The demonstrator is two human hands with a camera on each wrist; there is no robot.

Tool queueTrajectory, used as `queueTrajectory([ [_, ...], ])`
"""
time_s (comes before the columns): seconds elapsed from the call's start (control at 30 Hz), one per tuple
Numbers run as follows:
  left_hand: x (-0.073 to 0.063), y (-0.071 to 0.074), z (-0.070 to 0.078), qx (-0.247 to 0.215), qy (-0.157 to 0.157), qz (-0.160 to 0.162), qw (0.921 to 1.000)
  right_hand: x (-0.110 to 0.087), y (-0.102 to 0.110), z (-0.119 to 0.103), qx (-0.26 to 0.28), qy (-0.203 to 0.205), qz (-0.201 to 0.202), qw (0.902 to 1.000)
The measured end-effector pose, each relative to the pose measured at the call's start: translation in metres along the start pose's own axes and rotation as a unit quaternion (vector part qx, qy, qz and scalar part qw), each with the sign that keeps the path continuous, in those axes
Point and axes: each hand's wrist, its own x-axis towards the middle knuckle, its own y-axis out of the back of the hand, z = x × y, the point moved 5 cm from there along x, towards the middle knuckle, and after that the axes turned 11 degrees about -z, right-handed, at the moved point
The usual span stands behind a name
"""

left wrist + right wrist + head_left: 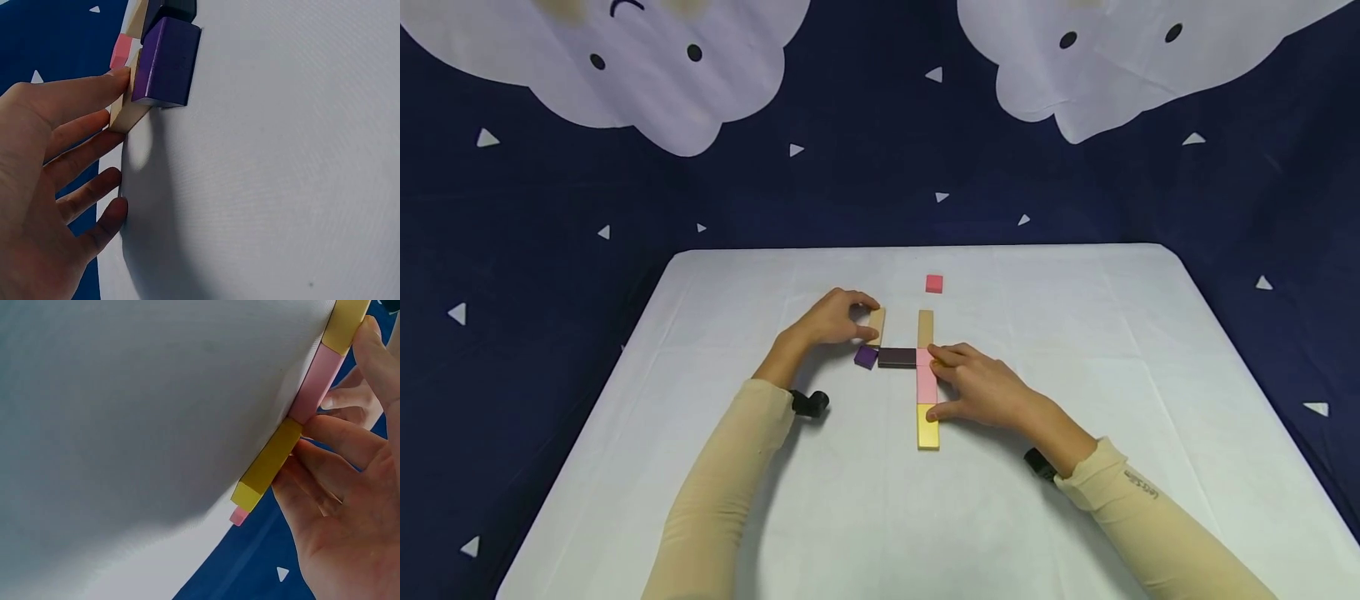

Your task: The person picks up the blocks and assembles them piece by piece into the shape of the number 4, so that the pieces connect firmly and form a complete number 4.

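Note:
My left hand (837, 317) pinches a light wooden block (876, 323) between thumb and fingers, just behind a purple block (866, 357). In the left wrist view the thumb lies along that wooden block (128, 114), close beside the purple block (170, 62). A dark block (897, 357) runs from there to a column: a tan block (926, 327), pink pieces (927, 387) and a yellow block (928, 433). My right hand (981, 387) touches this column, its thumb on the yellow block and its fingers by the pink. Another yellow block (269, 464) sits under the fingers, mostly hidden from the head.
A small red-pink block (934, 284) lies alone beyond the column. Everything rests on a white-covered table (1037, 300), with a dark blue cloth (865, 192) bearing clouds and triangles behind it. Black wrist cameras (810, 404) are strapped to both wrists.

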Motion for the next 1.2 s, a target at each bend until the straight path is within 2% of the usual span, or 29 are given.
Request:
queueTrajectory([
  [0.3,0.0004,-0.0015,0.0006,0.005,-0.004,-0.004,1.0000,0.0006,-0.0009,0.0011,-0.003,-0.008,-0.004,1.0000],
  [0.63,0.0001,-0.0025,0.0001,-0.013,-0.020,0.004,0.9997,0.0011,-0.0006,0.0021,-0.001,-0.006,-0.006,1.0000],
  [0.9,-0.0020,-0.0021,0.0012,-0.005,-0.013,0.012,0.9998,0.0021,0.0003,0.0017,-0.002,-0.007,-0.005,1.0000],
  [1.2,-0.0022,-0.0039,0.0010,-0.010,-0.019,0.019,0.9996,0.0016,-0.0007,0.0021,-0.001,-0.007,-0.004,1.0000],
])
